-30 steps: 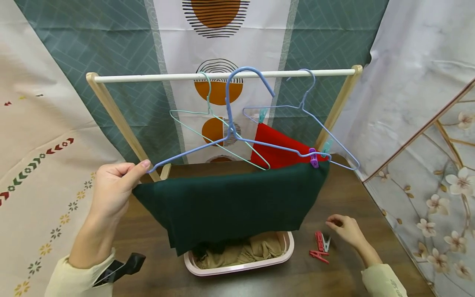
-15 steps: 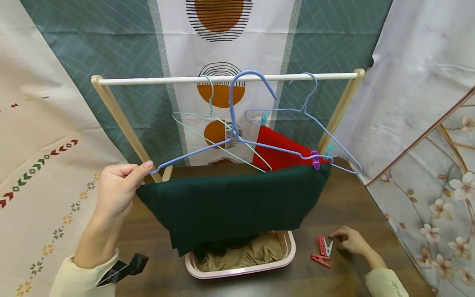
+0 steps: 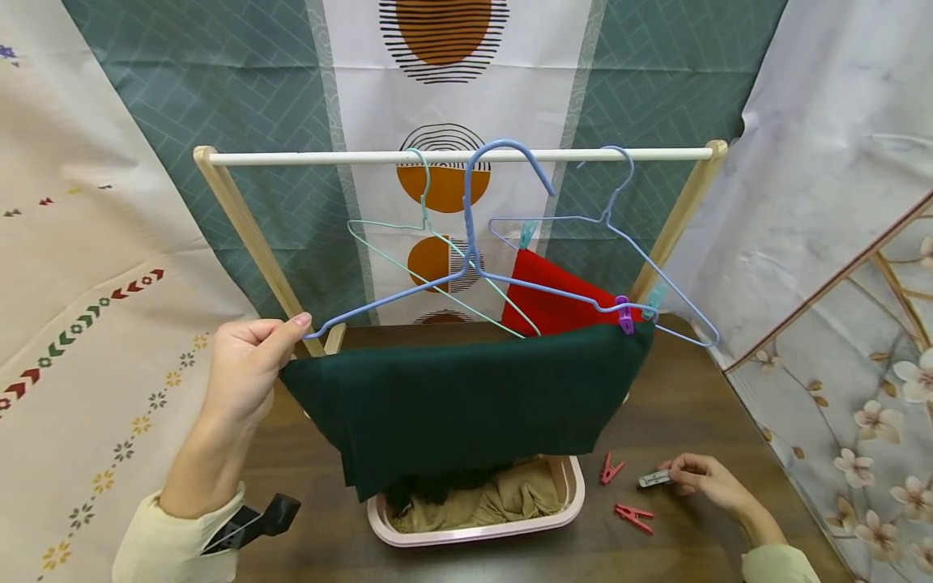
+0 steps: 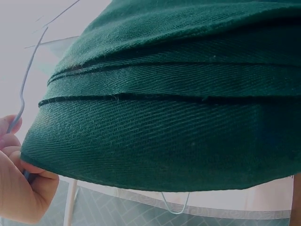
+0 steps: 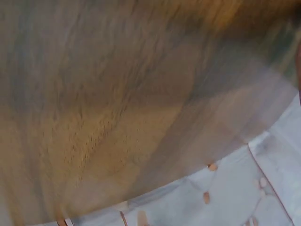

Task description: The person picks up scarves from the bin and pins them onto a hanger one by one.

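Observation:
My left hand (image 3: 248, 364) grips the left end of a blue wire hanger (image 3: 394, 300) together with the corner of a dark green cloth (image 3: 474, 397). A purple clothespin (image 3: 625, 316) clips that cloth to the hanger's right end. In the left wrist view, the green cloth (image 4: 155, 136) fills most of the picture, with fingers at its left edge. Low on the right, my right hand (image 3: 707, 482) pinches a grey clothespin (image 3: 653, 478) just over the table. Two red clothespins (image 3: 611, 469) lie beside it. The right wrist view is blurred and shows mainly tabletop.
A rack with a white bar (image 3: 306, 159) and wooden legs stands behind. From it hang a mint green hanger (image 3: 386, 257) and another blue hanger (image 3: 678, 295) with a red cloth (image 3: 543, 291) clipped on. A pink basin (image 3: 474, 536) holding tan cloth sits below.
My right hand came down to the clothespins and picked up the grey one, moving it slightly right. The red clothespins shifted apart. My left hand keeps its hold on hanger and cloth.

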Tool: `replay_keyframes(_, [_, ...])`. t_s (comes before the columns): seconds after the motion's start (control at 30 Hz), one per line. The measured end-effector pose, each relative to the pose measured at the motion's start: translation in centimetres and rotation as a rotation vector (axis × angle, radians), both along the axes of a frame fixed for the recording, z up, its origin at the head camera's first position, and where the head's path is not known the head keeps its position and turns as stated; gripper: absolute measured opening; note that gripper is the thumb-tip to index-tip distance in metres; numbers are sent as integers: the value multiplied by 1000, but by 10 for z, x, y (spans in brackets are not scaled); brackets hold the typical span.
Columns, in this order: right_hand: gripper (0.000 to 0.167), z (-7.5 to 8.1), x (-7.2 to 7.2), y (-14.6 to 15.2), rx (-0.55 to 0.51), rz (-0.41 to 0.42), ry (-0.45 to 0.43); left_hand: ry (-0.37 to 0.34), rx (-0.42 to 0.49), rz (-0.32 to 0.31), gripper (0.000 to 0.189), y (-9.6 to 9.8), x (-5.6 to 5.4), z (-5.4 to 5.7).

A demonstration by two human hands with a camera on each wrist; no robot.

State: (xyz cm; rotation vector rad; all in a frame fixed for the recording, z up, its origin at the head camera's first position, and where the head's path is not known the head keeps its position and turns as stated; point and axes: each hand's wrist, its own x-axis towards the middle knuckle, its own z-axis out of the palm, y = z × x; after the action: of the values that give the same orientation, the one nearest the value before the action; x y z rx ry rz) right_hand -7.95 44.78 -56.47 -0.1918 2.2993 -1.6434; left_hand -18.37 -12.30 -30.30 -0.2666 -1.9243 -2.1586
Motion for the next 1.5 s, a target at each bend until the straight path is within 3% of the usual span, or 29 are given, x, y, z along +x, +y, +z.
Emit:
replay_keyframes(0.1, [18, 6, 0, -1, -66, -38, 11, 3, 5, -3, 41, 0, 0, 0])
replay_keyframes(0.37, [12, 30, 1, -7, -233, -81, 232, 16, 2, 5, 44, 2, 0, -1])
replay_keyframes(0.5, [22, 58, -2, -17, -336, -108, 368, 15, 6, 7, 44, 2, 0, -2])
replay_keyframes(0.63, [33, 100, -5, -36, -396, -118, 514, 17, 11, 3, 44, 3, -1, -3])
replay_keyframes(0.8, [33, 150, -13, -65, -428, -26, 715, 11, 7, 8, 45, 3, -1, -5])
replay_keyframes(1.13, [25, 223, -38, -148, -443, 223, 992, -11, 37, 14, 45, 7, 0, -5])
replay_keyframes(1.33, [24, 245, -58, -212, -432, 238, 1149, 4, 48, 15, 47, 10, 0, -8])
replay_keyframes(1.5, [25, 255, -72, -253, -417, 215, 1191, 24, 50, 7, 49, 12, 1, -8])
